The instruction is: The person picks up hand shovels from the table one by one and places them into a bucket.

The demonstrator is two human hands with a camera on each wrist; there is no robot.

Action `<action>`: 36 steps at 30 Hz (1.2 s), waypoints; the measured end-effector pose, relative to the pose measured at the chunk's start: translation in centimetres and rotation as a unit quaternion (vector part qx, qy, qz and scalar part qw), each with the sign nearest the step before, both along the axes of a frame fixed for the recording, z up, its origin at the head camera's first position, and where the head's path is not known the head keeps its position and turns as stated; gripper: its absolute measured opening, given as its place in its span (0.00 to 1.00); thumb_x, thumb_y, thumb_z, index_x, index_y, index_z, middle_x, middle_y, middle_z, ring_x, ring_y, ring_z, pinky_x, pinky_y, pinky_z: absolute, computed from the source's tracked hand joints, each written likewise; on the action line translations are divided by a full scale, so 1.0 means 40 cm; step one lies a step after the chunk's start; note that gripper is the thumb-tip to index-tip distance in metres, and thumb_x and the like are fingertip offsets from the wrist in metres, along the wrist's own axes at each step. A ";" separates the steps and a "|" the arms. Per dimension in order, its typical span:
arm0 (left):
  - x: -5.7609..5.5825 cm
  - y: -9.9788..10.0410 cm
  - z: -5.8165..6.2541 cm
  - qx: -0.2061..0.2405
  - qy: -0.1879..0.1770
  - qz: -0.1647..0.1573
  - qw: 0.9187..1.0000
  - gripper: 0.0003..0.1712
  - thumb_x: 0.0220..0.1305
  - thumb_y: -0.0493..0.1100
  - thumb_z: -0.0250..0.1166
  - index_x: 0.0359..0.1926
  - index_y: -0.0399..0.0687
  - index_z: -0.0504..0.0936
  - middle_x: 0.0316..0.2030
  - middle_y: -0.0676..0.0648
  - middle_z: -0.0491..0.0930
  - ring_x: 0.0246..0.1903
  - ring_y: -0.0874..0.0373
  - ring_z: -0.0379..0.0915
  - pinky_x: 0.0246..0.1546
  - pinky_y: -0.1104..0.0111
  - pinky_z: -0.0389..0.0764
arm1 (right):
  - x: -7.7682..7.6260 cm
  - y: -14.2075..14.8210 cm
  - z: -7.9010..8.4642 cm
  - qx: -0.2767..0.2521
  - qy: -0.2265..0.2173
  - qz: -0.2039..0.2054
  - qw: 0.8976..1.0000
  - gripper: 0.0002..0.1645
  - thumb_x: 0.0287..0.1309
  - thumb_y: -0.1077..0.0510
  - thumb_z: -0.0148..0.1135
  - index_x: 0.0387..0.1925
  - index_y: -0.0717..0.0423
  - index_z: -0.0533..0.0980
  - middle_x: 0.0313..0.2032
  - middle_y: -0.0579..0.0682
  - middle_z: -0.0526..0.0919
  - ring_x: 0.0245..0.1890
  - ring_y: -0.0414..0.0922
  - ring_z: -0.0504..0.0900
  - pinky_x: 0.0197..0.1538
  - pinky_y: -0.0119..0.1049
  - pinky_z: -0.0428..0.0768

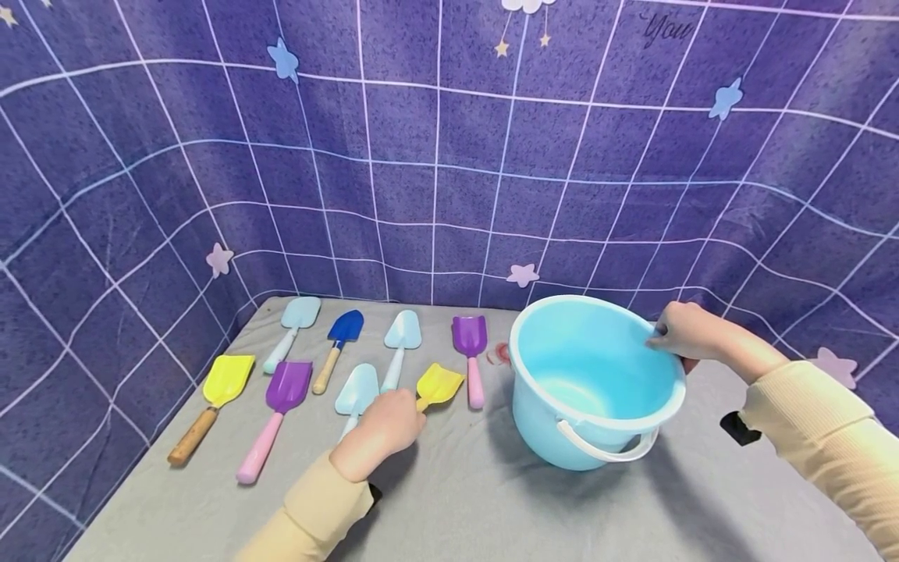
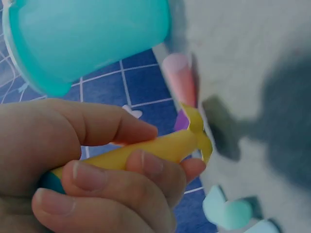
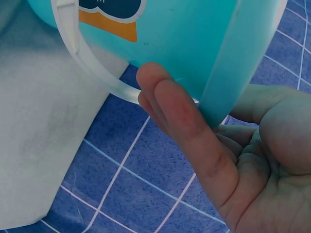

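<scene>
My left hand [image 1: 388, 425] grips a small yellow toy shovel [image 1: 439, 383] by its handle. In the left wrist view, thumb and fingers wrap the yellow handle [image 2: 146, 153], which has a green end; the blade points away from the palm. A light blue bucket [image 1: 562, 441] is to the right, its rim sloping down toward the right in the head view. My right hand [image 1: 691, 332] holds that bucket by the far right rim, thumb inside and fingers outside. A white handle [image 3: 104, 80] hangs down the bucket's near side.
Several other shovels lie on the grey cloth [image 1: 449, 499]: a yellow one [image 1: 228, 378] with a wooden grip, purple ones [image 1: 289, 386] with pink grips, a dark blue one [image 1: 346, 325] and light blue ones [image 1: 403, 331]. A purple gridded curtain [image 1: 435, 187] hangs behind.
</scene>
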State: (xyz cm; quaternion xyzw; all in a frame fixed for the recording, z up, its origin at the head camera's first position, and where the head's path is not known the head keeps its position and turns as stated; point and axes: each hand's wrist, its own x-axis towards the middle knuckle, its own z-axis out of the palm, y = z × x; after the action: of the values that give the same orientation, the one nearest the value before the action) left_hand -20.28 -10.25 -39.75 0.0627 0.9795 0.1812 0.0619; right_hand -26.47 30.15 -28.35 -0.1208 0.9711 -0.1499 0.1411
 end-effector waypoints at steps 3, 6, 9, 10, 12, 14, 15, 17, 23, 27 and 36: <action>-0.016 -0.009 0.028 -0.010 0.006 -0.013 1.000 0.15 0.60 0.41 0.59 0.17 0.44 0.70 0.15 0.49 0.64 0.15 0.56 0.64 0.15 0.67 0.66 | -0.002 0.000 0.001 0.004 -0.003 -0.002 1.000 0.14 0.60 0.60 0.58 0.33 0.71 0.79 0.15 0.49 0.79 0.14 0.41 0.80 0.21 0.34 0.79; -0.033 -0.016 0.061 -0.032 0.013 -0.030 0.999 0.20 0.63 0.45 0.60 0.15 0.45 0.70 0.14 0.50 0.63 0.14 0.57 0.64 0.15 0.67 0.67 | -0.002 0.001 0.001 0.007 -0.004 -0.004 1.000 0.14 0.60 0.60 0.58 0.33 0.71 0.79 0.16 0.49 0.79 0.14 0.41 0.80 0.21 0.33 0.80; -0.049 -0.021 0.091 -0.062 0.017 -0.041 0.997 0.23 0.64 0.50 0.61 0.14 0.47 0.69 0.13 0.51 0.61 0.15 0.57 0.63 0.16 0.66 0.66 | -0.002 0.000 0.001 0.004 -0.008 -0.005 1.000 0.14 0.60 0.60 0.58 0.34 0.72 0.79 0.16 0.49 0.79 0.15 0.41 0.81 0.22 0.34 0.80; -0.053 -0.022 0.101 -0.069 0.014 -0.042 0.997 0.24 0.64 0.51 0.60 0.14 0.47 0.69 0.13 0.52 0.61 0.15 0.57 0.62 0.16 0.66 0.66 | -0.003 0.000 0.001 0.004 -0.008 -0.005 1.000 0.14 0.60 0.61 0.58 0.34 0.72 0.79 0.16 0.49 0.79 0.15 0.41 0.81 0.22 0.33 0.80; -0.061 -0.024 0.121 -0.075 0.008 -0.043 0.996 0.25 0.64 0.53 0.60 0.13 0.48 0.68 0.13 0.52 0.59 0.15 0.58 0.61 0.15 0.66 0.65 | -0.004 -0.001 0.001 0.004 -0.007 -0.005 1.000 0.13 0.60 0.61 0.58 0.33 0.71 0.79 0.16 0.49 0.79 0.15 0.40 0.81 0.22 0.33 0.80; -0.068 -0.026 0.144 -0.074 0.005 -0.048 0.996 0.25 0.64 0.53 0.60 0.13 0.48 0.68 0.12 0.53 0.60 0.15 0.58 0.62 0.16 0.67 0.66 | -0.005 -0.002 0.001 0.003 -0.005 -0.004 1.000 0.13 0.59 0.61 0.59 0.32 0.71 0.79 0.17 0.49 0.79 0.15 0.40 0.80 0.22 0.33 0.80; -0.071 -0.027 0.156 -0.072 0.004 -0.053 0.996 0.25 0.64 0.53 0.60 0.13 0.48 0.68 0.12 0.53 0.60 0.15 0.58 0.63 0.16 0.67 0.66 | -0.005 -0.003 0.001 0.003 -0.003 -0.003 1.000 0.13 0.59 0.61 0.59 0.32 0.71 0.79 0.16 0.49 0.79 0.15 0.40 0.80 0.22 0.33 0.80; -0.076 -0.029 0.182 -0.074 0.005 -0.062 0.995 0.24 0.64 0.53 0.60 0.14 0.48 0.68 0.12 0.53 0.62 0.15 0.58 0.65 0.17 0.68 0.67 | -0.006 -0.004 0.000 0.002 -0.002 -0.001 1.000 0.13 0.59 0.61 0.59 0.31 0.70 0.79 0.16 0.49 0.79 0.15 0.40 0.80 0.21 0.33 0.79; -0.097 -0.031 0.266 -0.106 0.012 -0.079 0.991 0.24 0.65 0.54 0.58 0.16 0.48 0.69 0.16 0.52 0.63 0.18 0.58 0.63 0.19 0.68 0.64 | -0.006 -0.003 -0.004 0.002 -0.004 -0.001 1.000 0.13 0.59 0.60 0.59 0.31 0.70 0.80 0.16 0.49 0.79 0.14 0.40 0.80 0.21 0.33 0.79; -0.111 -0.024 0.318 -0.097 0.010 -0.090 0.991 0.24 0.65 0.54 0.58 0.14 0.49 0.70 0.14 0.53 0.63 0.17 0.59 0.62 0.20 0.69 0.64 | -0.006 -0.002 -0.002 0.007 -0.005 -0.002 1.000 0.12 0.59 0.60 0.59 0.30 0.69 0.80 0.16 0.49 0.79 0.14 0.40 0.80 0.21 0.33 0.79; -0.139 -0.006 0.410 -0.083 0.019 -0.114 0.990 0.21 0.62 0.56 0.59 0.22 0.46 0.81 0.15 0.53 0.73 0.18 0.59 0.68 0.23 0.69 0.68 | -0.007 -0.004 0.001 0.006 -0.011 0.004 1.000 0.12 0.60 0.61 0.58 0.28 0.68 0.79 0.15 0.49 0.79 0.14 0.41 0.81 0.22 0.33 0.79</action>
State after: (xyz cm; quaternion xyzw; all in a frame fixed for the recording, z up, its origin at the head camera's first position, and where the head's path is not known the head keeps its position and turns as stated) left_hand -25.84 -10.50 -23.34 0.1720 0.9786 0.0903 0.0683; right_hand -26.75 30.01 -28.32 -0.1221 0.9698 -0.1453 0.1532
